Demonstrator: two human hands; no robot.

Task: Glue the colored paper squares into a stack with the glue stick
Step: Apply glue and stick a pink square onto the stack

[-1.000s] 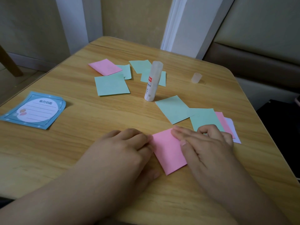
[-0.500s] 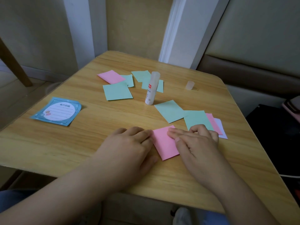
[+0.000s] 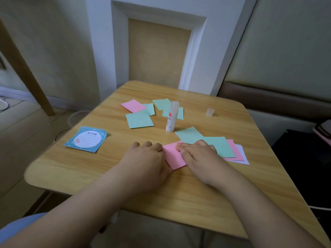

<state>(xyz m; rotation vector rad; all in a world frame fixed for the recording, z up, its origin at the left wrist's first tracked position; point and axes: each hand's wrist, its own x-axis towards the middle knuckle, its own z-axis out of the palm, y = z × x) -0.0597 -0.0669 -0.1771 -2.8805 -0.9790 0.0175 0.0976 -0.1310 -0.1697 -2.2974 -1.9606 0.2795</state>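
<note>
Progress looks early-ish to me. Biggest thing first: the pale wood-grain laminate counter (image 3: 188,194) with rounded corners carries everything. Both hands are flat on a smooth pink paper square (image 3: 174,157) near the front edge; left hand (image 3: 148,161) lies with fingers relaxed at its left side, right hand (image 3: 197,158) presses straight fingers on top, neither gripping anything. Can't tell if sheets are already glued under it.

Just right of that sits a fanned pile of mint green, pink and lavender paper squares (image 3: 225,149), overlapping, not squared up. Further back, loose thin mint and pink sheets (image 3: 139,119) lie scattered, so plenty left. White plastic cylinder glue stick (image 3: 171,117) stands upright between the two groups, its small translucent cap (image 3: 210,111) well apart, so presumably uncapped.
</note>
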